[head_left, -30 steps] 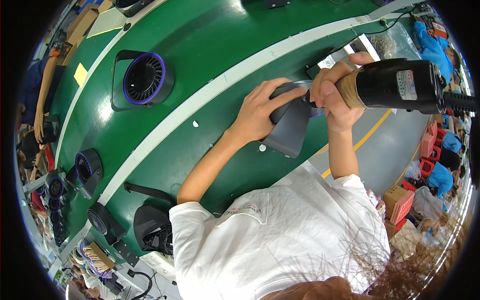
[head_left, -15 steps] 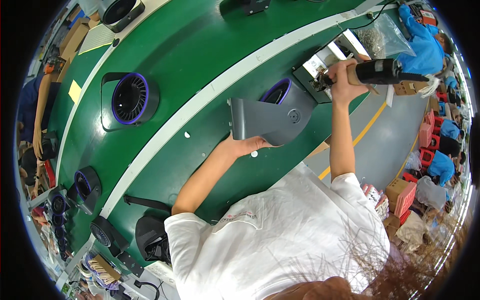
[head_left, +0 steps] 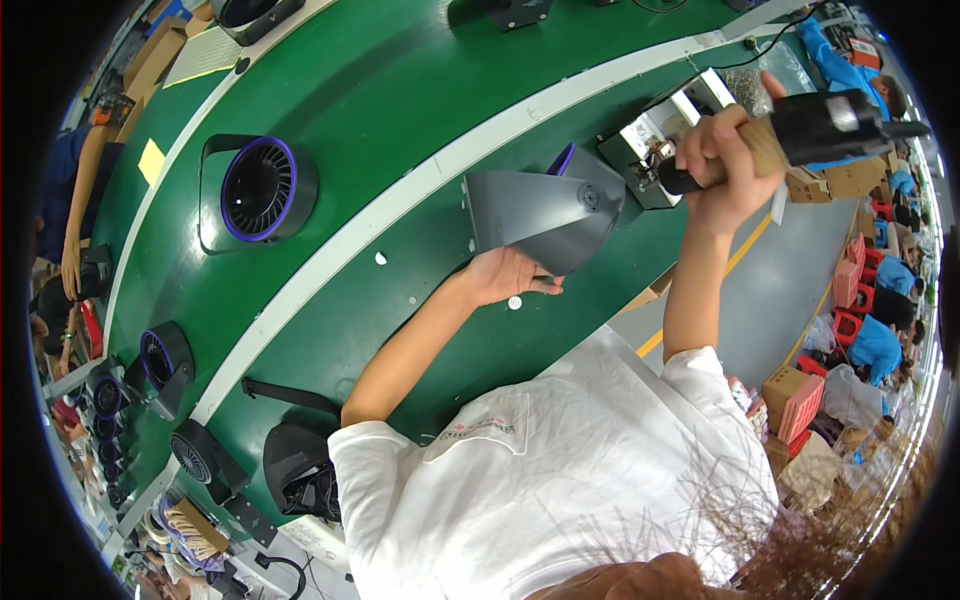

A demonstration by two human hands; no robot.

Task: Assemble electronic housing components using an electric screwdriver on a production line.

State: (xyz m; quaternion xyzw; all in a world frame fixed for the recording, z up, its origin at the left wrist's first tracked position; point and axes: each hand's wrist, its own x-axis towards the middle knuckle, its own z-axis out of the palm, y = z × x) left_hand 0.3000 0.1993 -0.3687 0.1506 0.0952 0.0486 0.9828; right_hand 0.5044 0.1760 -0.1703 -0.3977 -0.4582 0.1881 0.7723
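A grey fan housing with a curved bracket lies tilted on the green bench. Part of its purple ring shows behind it. My left hand grips the housing's lower edge from the near side, its fingertips partly under it. In my right hand is a black electric screwdriver with a tan grip section, fingers wrapped round it. Its front end is beside a small metal box with a white top, which looks like a screw feeder; the tip itself I cannot make out.
Another purple-ringed fan stands across the white rail. More fans and a black bag-like item are at the left. A white round piece lies near my left hand. Co-workers sit at the far right.
My right hand and the screwdriver have moved right, a little away from the metal box. The housing has tipped in my left hand, so less of its purple ring shows.
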